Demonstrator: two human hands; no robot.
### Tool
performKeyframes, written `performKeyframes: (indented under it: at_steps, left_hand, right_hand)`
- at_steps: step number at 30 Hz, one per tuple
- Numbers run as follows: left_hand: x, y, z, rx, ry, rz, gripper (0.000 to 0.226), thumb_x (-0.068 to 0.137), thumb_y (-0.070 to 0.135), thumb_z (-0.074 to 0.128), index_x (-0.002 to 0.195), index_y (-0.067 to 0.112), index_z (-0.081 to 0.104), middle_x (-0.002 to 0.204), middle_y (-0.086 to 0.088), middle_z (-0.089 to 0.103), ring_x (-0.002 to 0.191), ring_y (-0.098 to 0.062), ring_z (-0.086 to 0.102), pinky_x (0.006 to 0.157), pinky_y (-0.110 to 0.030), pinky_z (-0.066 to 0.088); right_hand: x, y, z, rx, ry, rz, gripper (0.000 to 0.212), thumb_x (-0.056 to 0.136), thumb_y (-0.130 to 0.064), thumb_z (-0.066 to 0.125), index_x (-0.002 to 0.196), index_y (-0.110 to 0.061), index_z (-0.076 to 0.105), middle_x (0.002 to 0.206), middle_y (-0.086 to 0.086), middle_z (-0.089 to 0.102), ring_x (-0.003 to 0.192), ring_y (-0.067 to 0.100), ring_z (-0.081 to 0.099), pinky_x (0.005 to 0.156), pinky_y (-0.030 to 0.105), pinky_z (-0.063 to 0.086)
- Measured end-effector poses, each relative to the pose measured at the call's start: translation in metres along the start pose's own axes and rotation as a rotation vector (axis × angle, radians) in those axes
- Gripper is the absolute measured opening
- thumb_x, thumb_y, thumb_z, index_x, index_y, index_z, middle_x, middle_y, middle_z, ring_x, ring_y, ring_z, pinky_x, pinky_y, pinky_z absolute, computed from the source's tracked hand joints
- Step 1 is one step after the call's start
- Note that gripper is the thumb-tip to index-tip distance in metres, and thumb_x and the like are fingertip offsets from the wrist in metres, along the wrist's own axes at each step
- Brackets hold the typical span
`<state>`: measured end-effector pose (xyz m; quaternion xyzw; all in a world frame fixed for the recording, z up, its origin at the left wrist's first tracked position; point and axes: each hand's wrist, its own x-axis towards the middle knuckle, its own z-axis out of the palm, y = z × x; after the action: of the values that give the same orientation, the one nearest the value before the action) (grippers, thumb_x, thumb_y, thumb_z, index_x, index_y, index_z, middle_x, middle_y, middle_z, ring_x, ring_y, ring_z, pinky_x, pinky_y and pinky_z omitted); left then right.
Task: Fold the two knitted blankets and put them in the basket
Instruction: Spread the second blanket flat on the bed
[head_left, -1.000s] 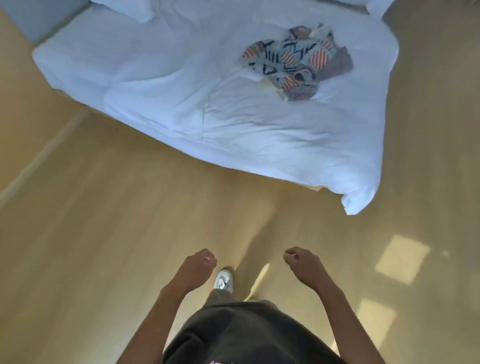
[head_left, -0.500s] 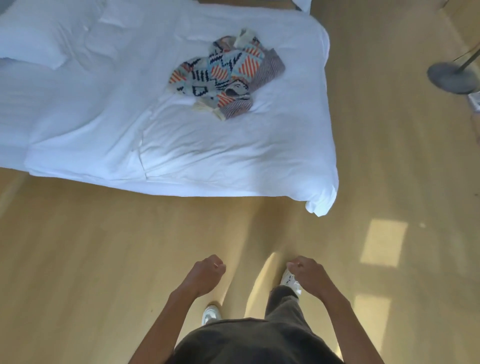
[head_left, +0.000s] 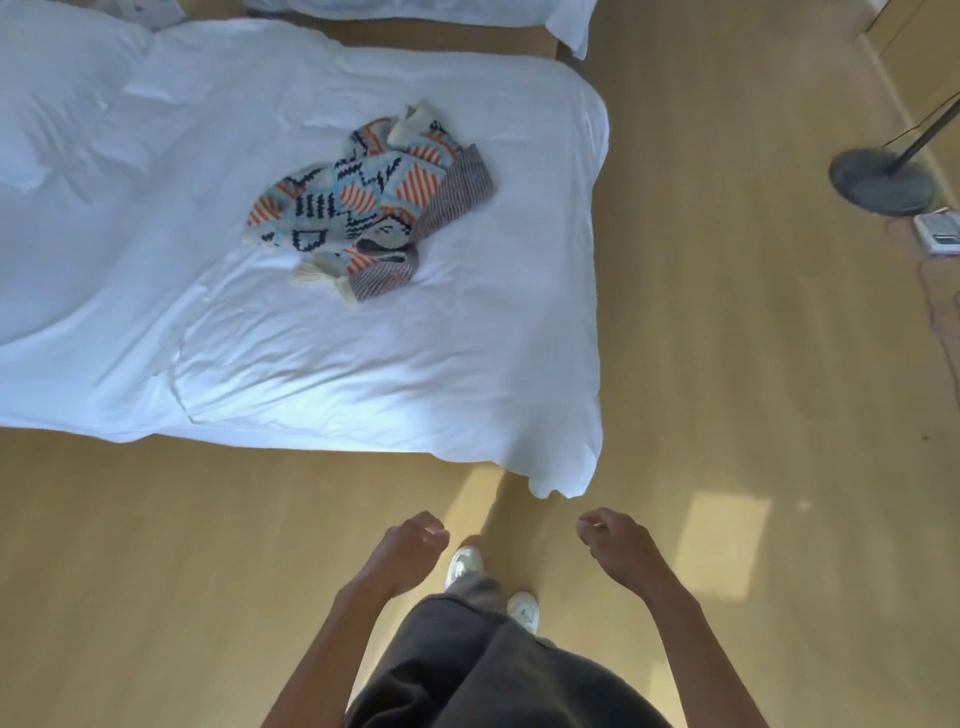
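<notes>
A crumpled knitted blanket (head_left: 371, 200) with orange, blue and black patterns and a striped grey underside lies in a heap on the white bed (head_left: 467, 338). I cannot tell whether the heap is one blanket or two. No basket is in view. My left hand (head_left: 410, 545) and my right hand (head_left: 615, 540) hang in front of me over the wooden floor, well short of the bed. Both are loosely curled and hold nothing.
The bed's near corner (head_left: 566, 478) hangs down just ahead of my hands. A second bed (head_left: 566, 21) stands behind it. A floor lamp base (head_left: 878, 182) with a cable and a white power strip (head_left: 937, 234) sit at the right. My white shoes (head_left: 465, 564) stand on the floor.
I have walked closer to the bed and the view has swung right, so the blanket heap sits nearer and the lamp base has come into view. My hands stay curled and empty.
</notes>
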<state>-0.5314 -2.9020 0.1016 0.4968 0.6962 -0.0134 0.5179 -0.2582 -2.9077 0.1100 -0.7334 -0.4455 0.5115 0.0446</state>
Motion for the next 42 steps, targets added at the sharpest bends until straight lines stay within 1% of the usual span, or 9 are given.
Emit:
performKeyframes:
  at_steps: [6, 11, 16, 21, 25, 28, 32, 36, 42]
  left_hand:
    - [0.065, 0.068, 0.008, 0.008, 0.014, 0.026, 0.024, 0.096, 0.026, 0.045, 0.115, 0.019, 0.059, 0.124, -0.003, 0.06, 0.088, -0.01, 0.055, 0.06, -0.011, 0.041]
    - [0.129, 0.134, 0.005, -0.029, 0.012, -0.007, 0.02, 0.093, 0.027, 0.044, 0.107, 0.024, 0.058, 0.116, -0.005, 0.063, 0.088, -0.015, 0.057, 0.071, -0.024, 0.042]
    - [0.181, 0.211, -0.008, -0.118, -0.007, -0.035, 0.016, 0.089, 0.027, 0.046, 0.098, 0.025, 0.059, 0.1, -0.002, 0.064, 0.08, -0.014, 0.06, 0.062, -0.021, 0.043]
    - [0.217, 0.265, -0.023, -0.21, 0.04, -0.039, 0.011, 0.091, 0.023, 0.046, 0.091, 0.024, 0.057, 0.093, 0.0, 0.062, 0.086, -0.021, 0.062, 0.066, -0.021, 0.044]
    - [0.245, 0.295, -0.026, -0.238, 0.097, -0.112, 0.012, 0.091, 0.025, 0.046, 0.094, 0.024, 0.058, 0.1, -0.002, 0.062, 0.08, -0.016, 0.057, 0.067, -0.022, 0.042]
    - [0.266, 0.32, -0.02, -0.263, 0.107, -0.195, 0.017, 0.091, 0.028, 0.044, 0.099, 0.026, 0.059, 0.109, -0.002, 0.061, 0.091, -0.017, 0.059, 0.075, -0.025, 0.045]
    - [0.302, 0.372, -0.009, -0.297, 0.161, -0.255, 0.02, 0.091, 0.03, 0.043, 0.103, 0.025, 0.058, 0.115, -0.003, 0.061, 0.095, -0.018, 0.058, 0.077, -0.026, 0.043]
    - [0.327, 0.434, 0.001, -0.386, 0.18, -0.3, 0.02, 0.091, 0.03, 0.042, 0.104, 0.027, 0.057, 0.116, -0.002, 0.061, 0.096, -0.017, 0.059, 0.078, -0.026, 0.043]
    - [0.345, 0.485, -0.002, -0.528, 0.273, -0.388, 0.022, 0.091, 0.033, 0.044, 0.107, 0.026, 0.057, 0.115, 0.0, 0.061, 0.096, -0.017, 0.063, 0.076, -0.025, 0.044]
  right_hand:
    - [0.06, -0.003, -0.067, -0.014, -0.023, 0.013, 0.025, 0.091, -0.035, 0.049, 0.109, -0.021, 0.061, 0.104, -0.001, 0.064, 0.096, 0.018, 0.061, 0.079, 0.028, 0.043]
    - [0.126, -0.022, -0.136, -0.057, -0.02, 0.004, 0.02, 0.091, -0.033, 0.05, 0.103, -0.023, 0.062, 0.098, -0.002, 0.065, 0.09, 0.016, 0.062, 0.074, 0.026, 0.044]
    - [0.183, -0.055, -0.212, -0.093, -0.003, -0.018, 0.015, 0.091, -0.031, 0.049, 0.097, -0.024, 0.061, 0.094, -0.003, 0.065, 0.087, 0.016, 0.061, 0.074, 0.028, 0.046]
    - [0.235, -0.083, -0.265, -0.17, -0.045, -0.055, 0.015, 0.091, -0.03, 0.047, 0.095, -0.023, 0.059, 0.086, -0.005, 0.063, 0.079, 0.014, 0.058, 0.068, 0.027, 0.044]
    - [0.286, -0.103, -0.301, -0.239, -0.102, -0.1, 0.023, 0.093, -0.028, 0.046, 0.108, -0.018, 0.061, 0.101, 0.0, 0.062, 0.09, 0.015, 0.055, 0.076, 0.026, 0.04]
    - [0.328, -0.115, -0.332, -0.304, -0.163, -0.135, 0.027, 0.094, -0.03, 0.046, 0.113, -0.017, 0.059, 0.11, 0.001, 0.061, 0.095, 0.015, 0.054, 0.08, 0.027, 0.042]
    - [0.389, -0.139, -0.385, -0.428, -0.257, -0.199, 0.026, 0.094, -0.028, 0.043, 0.112, -0.017, 0.058, 0.106, -0.001, 0.059, 0.095, 0.016, 0.054, 0.078, 0.027, 0.043]
    - [0.438, -0.166, -0.446, -0.538, -0.309, -0.274, 0.022, 0.093, -0.027, 0.042, 0.094, -0.014, 0.06, 0.095, 0.004, 0.064, 0.088, 0.02, 0.058, 0.074, 0.033, 0.046]
    - [0.5, -0.211, -0.481, -0.642, -0.419, -0.351, 0.029, 0.095, -0.031, 0.043, 0.113, -0.015, 0.059, 0.108, 0.001, 0.062, 0.101, 0.019, 0.056, 0.081, 0.03, 0.043]
